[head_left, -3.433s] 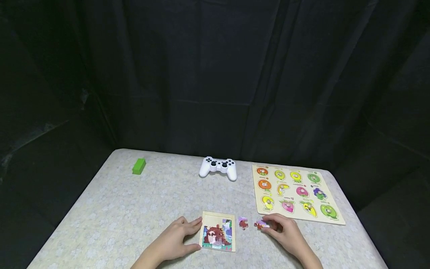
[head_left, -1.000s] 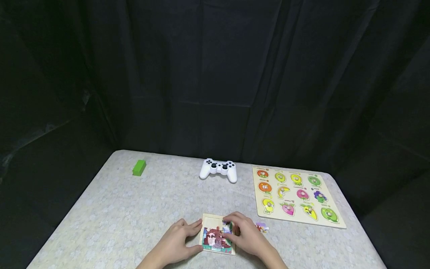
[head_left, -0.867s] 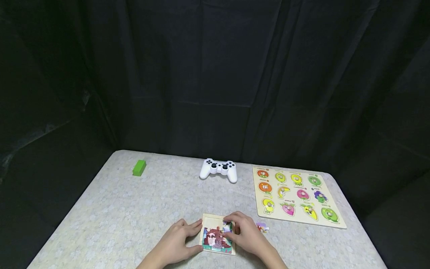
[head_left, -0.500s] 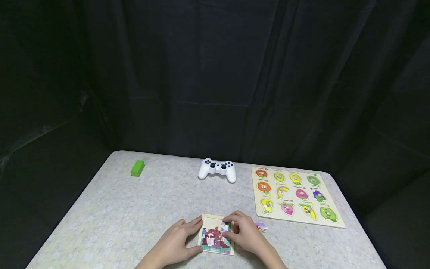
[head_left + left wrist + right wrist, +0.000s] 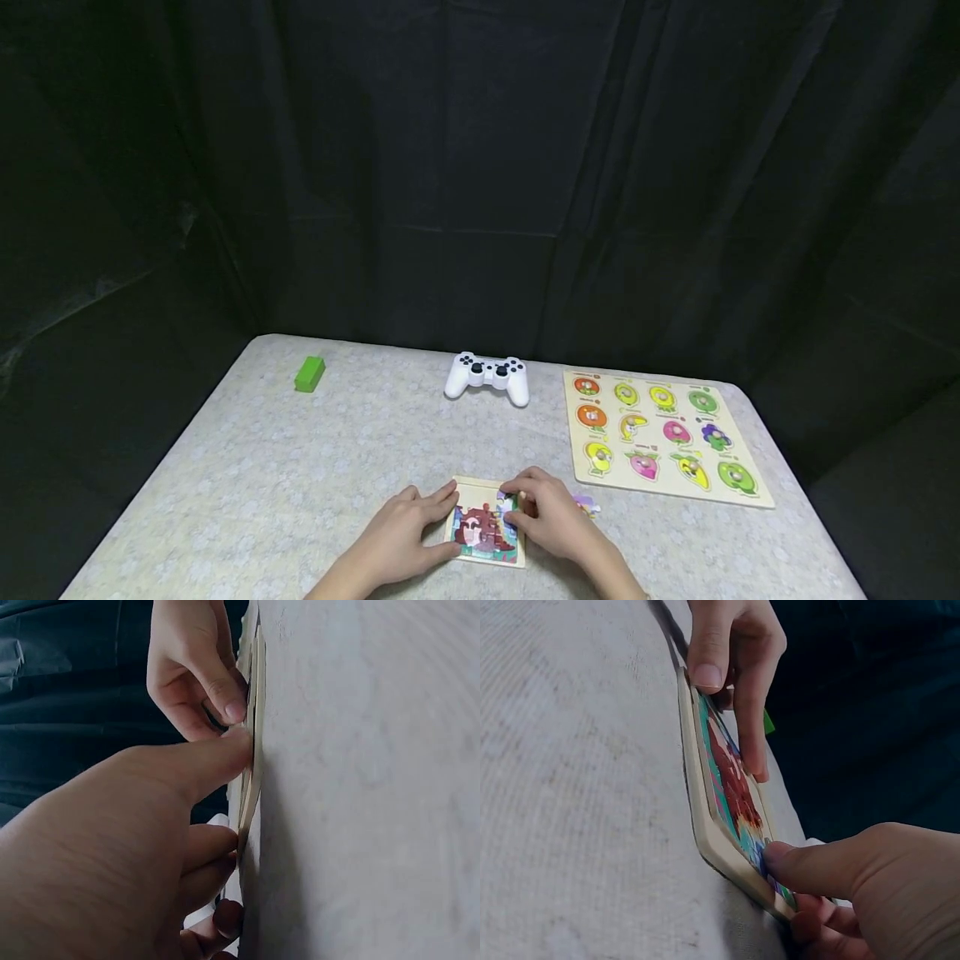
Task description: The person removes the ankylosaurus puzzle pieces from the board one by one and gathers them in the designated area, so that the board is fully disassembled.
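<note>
A small wooden jigsaw tray (image 5: 522,554) lies at the front of the table, partly filled with pieces forming a reddish-brown animal picture (image 5: 480,529). Its upper left part shows bare wood. My left hand (image 5: 397,537) holds the tray's left side, thumb near the lower corner and fingers by the upper one. Over the right side, my right hand (image 5: 555,517) has its thumb and index finger about a puzzle piece (image 5: 506,502) at the upper right; its other fingers curl by the tray's edge. A loose puzzle piece (image 5: 587,505) lies on the table, partly behind the right hand.
A fruit peg puzzle board (image 5: 667,437) lies at the right. At the back stand a white game controller (image 5: 487,377) and, farther left, a green block (image 5: 310,374). Black curtains (image 5: 480,167) hang behind the patterned tabletop (image 5: 300,467).
My right hand has left the loose pieces and come left onto the tray. Lately its thumb has shifted slightly right and up. The nearer loose piece is out of sight. The left hand stays put.
</note>
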{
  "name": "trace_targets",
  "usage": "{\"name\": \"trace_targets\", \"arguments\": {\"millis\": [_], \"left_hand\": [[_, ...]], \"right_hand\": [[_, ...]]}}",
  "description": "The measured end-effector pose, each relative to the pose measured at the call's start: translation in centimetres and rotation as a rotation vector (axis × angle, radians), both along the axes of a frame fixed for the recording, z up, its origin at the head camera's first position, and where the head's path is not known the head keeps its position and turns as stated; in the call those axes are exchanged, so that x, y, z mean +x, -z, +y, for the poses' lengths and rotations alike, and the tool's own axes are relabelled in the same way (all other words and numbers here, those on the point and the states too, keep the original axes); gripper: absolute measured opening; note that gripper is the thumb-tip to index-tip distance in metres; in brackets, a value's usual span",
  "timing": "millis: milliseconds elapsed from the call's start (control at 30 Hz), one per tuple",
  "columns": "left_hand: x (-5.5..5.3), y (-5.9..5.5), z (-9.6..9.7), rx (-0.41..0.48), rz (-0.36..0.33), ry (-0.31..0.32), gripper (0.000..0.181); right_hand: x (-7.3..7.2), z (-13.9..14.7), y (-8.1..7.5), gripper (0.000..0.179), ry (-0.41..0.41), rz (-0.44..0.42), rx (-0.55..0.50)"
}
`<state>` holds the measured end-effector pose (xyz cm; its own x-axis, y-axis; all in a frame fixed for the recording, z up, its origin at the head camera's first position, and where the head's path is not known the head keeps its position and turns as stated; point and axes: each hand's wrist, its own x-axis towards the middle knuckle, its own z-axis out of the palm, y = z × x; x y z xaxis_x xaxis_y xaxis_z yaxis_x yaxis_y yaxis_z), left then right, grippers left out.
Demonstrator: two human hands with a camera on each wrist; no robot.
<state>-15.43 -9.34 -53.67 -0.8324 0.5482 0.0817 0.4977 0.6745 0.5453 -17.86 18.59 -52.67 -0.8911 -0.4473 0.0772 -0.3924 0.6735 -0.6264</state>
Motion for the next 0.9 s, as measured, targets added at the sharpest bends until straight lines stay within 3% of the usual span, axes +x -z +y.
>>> {"name": "trace_targets", "arguments": {"millis": [300, 600, 900], "left_hand": [[0.27, -0.13, 0.50, 0.038, -0.063, -0.044, 0.073], [0.28, -0.04, 0.59, 0.045, -0.045, -0.069, 0.072], [0.21, 0.39, 0.27, 0.031, -0.024, -0.056, 0.072]], "right_hand": [[-0.19, 0.07, -0.25, 0.028, -0.007, -0.010, 0.019], [-0.30, 0.09, -0.42, 0.029, -0.004, -0.002, -0.014], [-0.42, 0.64, -0.58, 0.032, -0.034, -0.082, -0.051]]}}
